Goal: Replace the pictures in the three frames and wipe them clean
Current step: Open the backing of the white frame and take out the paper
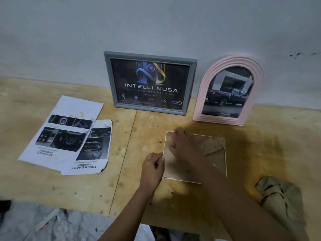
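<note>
Head view: on the plywood worktop (69, 185), near the middle of its front edge, a white frame (226, 162) is laid face down, so that its brown backing board (217, 164) and folded easel stand (212, 145) are turned up and can be reached. Its left rim is pinched between thumb and fingers of the left hand (152, 166), apparently to keep the frame from sliding. The right hand (184, 145) is laid across the backing with its fingers bent down towards the far left corner; whether a tab or the board's edge is gripped there cannot be told. It is judged that the backing is being worked loose or pressed home for the picture change. Two other frames are stood along the back edge, leaned against the wall (156, 23) and well clear of the hands: a grey frame (109, 80) behind the middle seam and a pink arched frame (201, 98) to its right, each with a picture in it. Two printed sheets (62, 129) are spread overlapping towards the left edge, probably as removed or spare pictures. A crumpled cloth (281, 199) is kept by the front right corner, within reach of the right hand for wiping.
</note>
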Demonstrator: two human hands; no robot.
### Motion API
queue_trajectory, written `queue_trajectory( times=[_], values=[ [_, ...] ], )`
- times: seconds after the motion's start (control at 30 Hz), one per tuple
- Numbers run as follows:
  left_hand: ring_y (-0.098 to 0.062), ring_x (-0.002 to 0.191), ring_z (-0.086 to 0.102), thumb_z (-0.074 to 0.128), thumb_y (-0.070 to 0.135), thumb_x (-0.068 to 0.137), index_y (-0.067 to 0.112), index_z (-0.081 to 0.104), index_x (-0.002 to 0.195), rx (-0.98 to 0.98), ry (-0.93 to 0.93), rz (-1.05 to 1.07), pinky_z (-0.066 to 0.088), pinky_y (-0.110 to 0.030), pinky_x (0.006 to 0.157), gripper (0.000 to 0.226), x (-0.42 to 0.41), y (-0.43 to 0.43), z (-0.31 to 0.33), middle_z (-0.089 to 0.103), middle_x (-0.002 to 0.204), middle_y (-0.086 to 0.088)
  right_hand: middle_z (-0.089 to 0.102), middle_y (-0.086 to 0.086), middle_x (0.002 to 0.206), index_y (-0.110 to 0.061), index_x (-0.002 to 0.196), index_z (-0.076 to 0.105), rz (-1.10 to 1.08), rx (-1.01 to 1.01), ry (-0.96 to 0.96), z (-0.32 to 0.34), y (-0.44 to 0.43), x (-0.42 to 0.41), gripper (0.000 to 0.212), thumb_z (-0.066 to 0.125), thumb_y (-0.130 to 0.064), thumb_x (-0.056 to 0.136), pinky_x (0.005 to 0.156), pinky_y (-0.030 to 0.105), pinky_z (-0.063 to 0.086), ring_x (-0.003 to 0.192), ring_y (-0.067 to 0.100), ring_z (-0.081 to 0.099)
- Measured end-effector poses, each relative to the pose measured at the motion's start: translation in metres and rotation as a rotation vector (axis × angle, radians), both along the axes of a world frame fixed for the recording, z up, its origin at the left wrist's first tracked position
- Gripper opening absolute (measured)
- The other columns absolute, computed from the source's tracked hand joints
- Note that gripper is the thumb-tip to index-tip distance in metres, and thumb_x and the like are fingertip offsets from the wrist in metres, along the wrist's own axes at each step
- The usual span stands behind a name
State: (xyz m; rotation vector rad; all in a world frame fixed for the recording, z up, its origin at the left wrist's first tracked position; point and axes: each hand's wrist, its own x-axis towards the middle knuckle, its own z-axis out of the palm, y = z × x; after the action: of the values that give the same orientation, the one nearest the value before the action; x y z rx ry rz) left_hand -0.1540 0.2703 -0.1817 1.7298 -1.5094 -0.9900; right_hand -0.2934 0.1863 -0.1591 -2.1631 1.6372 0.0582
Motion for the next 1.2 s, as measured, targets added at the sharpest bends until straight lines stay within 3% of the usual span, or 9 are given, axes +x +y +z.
queue_trajectory(
  times=[0.1, 0.37, 0.53, 0.87, 1.07, 1.2],
  values=[
    [-0.009, 0.078, 0.055, 0.058, 0.009, 0.087, 0.017, 0.073, 0.101, 0.016, -0.037, 0.014, 0.038, -0.007, 0.066, 0.022, 0.002, -0.005, -0.002, 0.063, 0.087, -0.001, 0.032, 0.007, 0.127, -0.023, 0.123, 0.04, 0.065, 0.063, 0.099, 0.006, -0.009, 0.005, 0.042, 0.051, -0.035, 0.084, 0.09, 0.043, 0.038, 0.115, 0.029, 0.037],
    [-0.008, 0.075, 0.062, 0.062, 0.003, 0.081, 0.017, 0.075, 0.087, 0.072, 0.0, 0.21, 0.043, -0.008, 0.064, 0.02, -0.006, -0.005, -0.004, 0.066, 0.082, 0.008, 0.037, 0.004, 0.121, -0.021, 0.123, 0.038, 0.21, 0.091, 0.262, 0.019, -0.029, 0.011, 0.086, 0.068, -0.069, 0.059, 0.086, 0.039, 0.035, 0.112, 0.026, 0.035],
    [-0.007, 0.073, 0.063, 0.062, 0.005, 0.083, 0.02, 0.075, 0.084, 0.096, 0.053, 0.261, 0.047, -0.017, 0.061, 0.02, -0.01, -0.002, -0.007, 0.069, 0.083, 0.007, 0.038, 0.005, 0.122, -0.018, 0.122, 0.038, 0.229, 0.097, 0.252, 0.021, -0.033, 0.015, 0.093, 0.073, -0.069, 0.053, 0.088, 0.039, 0.035, 0.113, 0.026, 0.035],
    [0.002, 0.076, 0.062, 0.065, 0.005, 0.082, 0.019, 0.076, 0.085, 0.091, 0.137, 0.307, 0.044, -0.005, 0.063, 0.018, -0.012, 0.002, -0.005, 0.069, 0.084, 0.009, 0.039, 0.002, 0.12, -0.026, 0.11, 0.041, 0.283, 0.193, 0.264, 0.024, -0.04, 0.02, 0.07, 0.073, -0.062, 0.058, 0.092, 0.045, 0.033, 0.115, 0.023, 0.032],
    [-0.002, 0.079, 0.062, 0.065, 0.007, 0.083, 0.018, 0.075, 0.089, 0.106, 0.135, 0.264, 0.044, -0.006, 0.065, 0.016, -0.008, 0.003, -0.006, 0.069, 0.088, 0.004, 0.042, 0.002, 0.118, -0.024, 0.11, 0.045, 0.303, 0.201, 0.295, 0.035, -0.038, 0.025, 0.058, 0.07, -0.055, 0.067, 0.094, 0.045, 0.03, 0.116, 0.024, 0.033],
    [-0.001, 0.081, 0.06, 0.064, 0.003, 0.083, 0.013, 0.074, 0.093, 0.092, 0.085, 0.205, 0.043, -0.004, 0.068, 0.017, -0.006, 0.005, -0.007, 0.067, 0.091, 0.002, 0.044, 0.002, 0.114, -0.022, 0.108, 0.046, 0.273, 0.212, 0.252, 0.037, -0.035, 0.022, 0.049, 0.069, -0.046, 0.071, 0.087, 0.039, 0.032, 0.112, 0.023, 0.036]
  ],
)
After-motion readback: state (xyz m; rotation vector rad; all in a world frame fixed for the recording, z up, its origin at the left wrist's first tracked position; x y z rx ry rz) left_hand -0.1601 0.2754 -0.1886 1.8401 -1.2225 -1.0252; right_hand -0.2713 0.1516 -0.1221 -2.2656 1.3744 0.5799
